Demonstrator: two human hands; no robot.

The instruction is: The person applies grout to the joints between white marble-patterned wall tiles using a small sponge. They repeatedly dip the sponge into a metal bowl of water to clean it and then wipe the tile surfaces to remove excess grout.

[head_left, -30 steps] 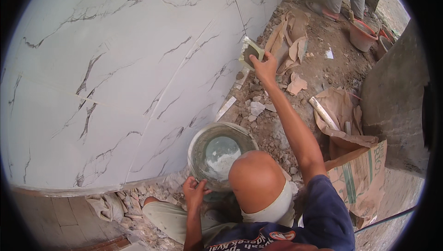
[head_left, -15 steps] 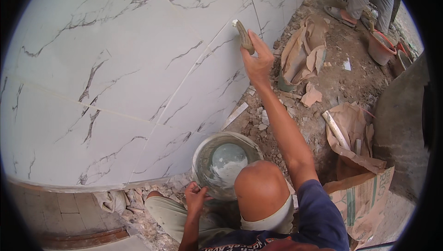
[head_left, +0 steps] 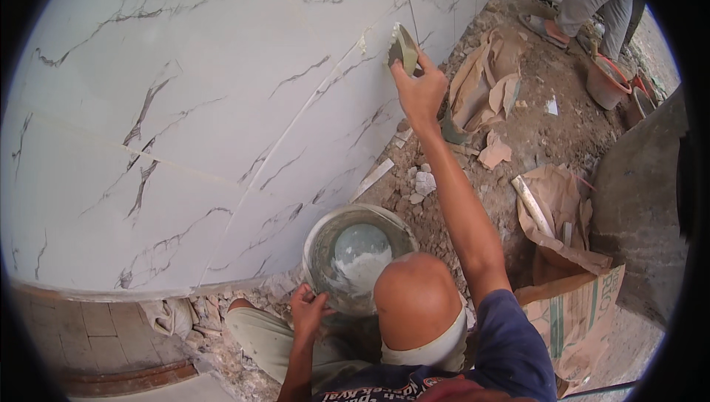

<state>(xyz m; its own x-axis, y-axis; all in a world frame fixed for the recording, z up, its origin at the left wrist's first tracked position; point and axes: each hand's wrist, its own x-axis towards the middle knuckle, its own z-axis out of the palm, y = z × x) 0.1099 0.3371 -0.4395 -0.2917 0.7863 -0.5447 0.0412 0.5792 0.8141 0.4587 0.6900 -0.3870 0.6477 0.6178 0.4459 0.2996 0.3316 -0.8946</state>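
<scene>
My right hand (head_left: 423,95) reaches out to the tiled wall, its fingers wrapped round a flat grey-green spreader (head_left: 403,51). Pale paste coats the spreader's edge, which stands near a tile joint. Just left of it, a dab of cream paste (head_left: 362,44) sits on that joint. The wall tiles (head_left: 288,136) are white with dark marbled veins. Beside my bent knee stands a round bucket (head_left: 314,243) with white paste at its bottom. My left hand (head_left: 307,311) is closed at the bucket's near left rim, thumb and fingers pinching it.
Torn paper sacks (head_left: 584,313) lie to my right, another paper sack (head_left: 481,91) further off. Rubble (head_left: 423,184) and a tile strip (head_left: 372,180) lie along the wall's foot. At the far right, a person (head_left: 595,2) stands by an orange-rimmed bucket (head_left: 610,84).
My right hand has turned the spreader and drawn it slightly right, off the joint. A dab of paste now shows on the joint. My left hand stays at the bucket.
</scene>
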